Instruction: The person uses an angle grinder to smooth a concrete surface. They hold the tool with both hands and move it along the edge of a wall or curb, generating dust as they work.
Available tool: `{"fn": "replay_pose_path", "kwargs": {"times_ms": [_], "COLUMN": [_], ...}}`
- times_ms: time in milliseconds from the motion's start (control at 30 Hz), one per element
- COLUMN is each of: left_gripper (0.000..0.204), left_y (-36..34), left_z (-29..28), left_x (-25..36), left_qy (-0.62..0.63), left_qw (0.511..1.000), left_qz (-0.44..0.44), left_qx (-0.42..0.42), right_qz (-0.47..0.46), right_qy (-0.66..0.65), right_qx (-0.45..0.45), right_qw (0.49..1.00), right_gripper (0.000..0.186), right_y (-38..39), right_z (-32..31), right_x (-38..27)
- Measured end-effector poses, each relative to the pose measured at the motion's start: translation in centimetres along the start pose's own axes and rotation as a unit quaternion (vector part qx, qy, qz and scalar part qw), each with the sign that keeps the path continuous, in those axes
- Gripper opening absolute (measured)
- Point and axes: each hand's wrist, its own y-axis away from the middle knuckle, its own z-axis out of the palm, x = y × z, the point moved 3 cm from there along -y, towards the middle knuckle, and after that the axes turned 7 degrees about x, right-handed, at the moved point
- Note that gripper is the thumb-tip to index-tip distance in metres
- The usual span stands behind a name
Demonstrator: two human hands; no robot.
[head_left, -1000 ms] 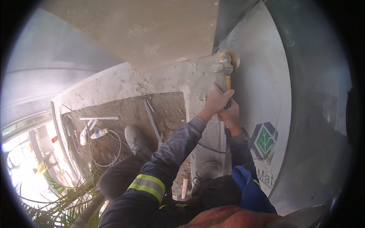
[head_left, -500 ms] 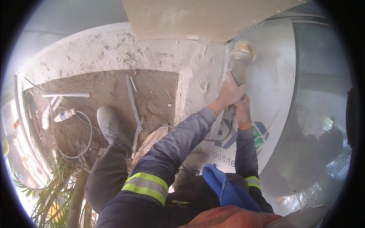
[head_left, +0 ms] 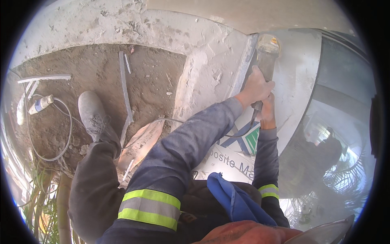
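Both hands grip a dusty angle grinder (head_left: 266,53), its yellow-marked head resting at a narrow grey strip (head_left: 247,61) between the plastered ledge and a pale panel (head_left: 296,69) with a green-and-blue logo. My left hand (head_left: 256,86) wraps round the upper body of the tool. Just below it and to the right, my right hand (head_left: 267,109) holds the rear handle, where the cord comes out. The disc is hidden under the head and haze.
A dirt-filled recess (head_left: 150,81) lies left, holding my boot (head_left: 92,114), metal offcuts (head_left: 124,89), a cable with plug (head_left: 40,103) and a pinkish board (head_left: 138,144). A plastered ledge (head_left: 211,73) borders it, a beige overhanging panel (head_left: 252,12) above. Reflective glass (head_left: 341,101) stands right; palm fronds (head_left: 42,195) lie lower left.
The view has tilted and shifted, bringing the recess higher in the picture and showing more glass. My hands and the grinder sit farther right, still gripped the same way.
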Motion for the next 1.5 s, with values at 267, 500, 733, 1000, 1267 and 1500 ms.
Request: {"fn": "replay_pose_path", "kwargs": {"times_ms": [267, 500, 733, 1000, 1267, 1500], "left_gripper": [0.06, 0.06, 0.061, 0.062, 0.063, 0.058], "left_y": [-0.6, -0.9, 0.4, 0.7, -0.8, 0.7], "left_z": [0.6, 0.5, 0.3, 0.8, 1.3, 1.4], "left_x": [-0.3, 0.2, 0.0, -1.3, -0.7, -1.6], "left_qy": [0.0, 0.011, 0.009, 0.002, 0.003, 0.008], "left_qw": [1.0, 1.0, 1.0, 0.999, 0.999, 0.999], "left_qz": [0.023, 0.022, 0.002, 0.031, 0.035, 0.028], "left_qx": [0.003, 0.015, -0.002, 0.021, 0.034, 0.03], "right_qz": [0.019, 0.024, 0.012, 0.048, 0.033, 0.044], "right_qy": [-0.037, -0.05, -0.081, -0.019, -0.021, -0.005], "right_qx": [0.03, 0.048, 0.08, 0.044, 0.008, 0.006], "right_qw": [0.999, 0.997, 0.993, 0.998, 0.999, 0.999], "right_gripper": [0.04, 0.032, 0.028, 0.034, 0.039, 0.052], "right_y": [-0.3, -0.8, 0.5, 1.0, -0.6, 0.9], "right_z": [0.1, 0.3, 1.0, 0.0, -1.4, -0.9], "right_x": [-0.7, -1.3, -1.0, -0.3, -0.3, -0.1]}}
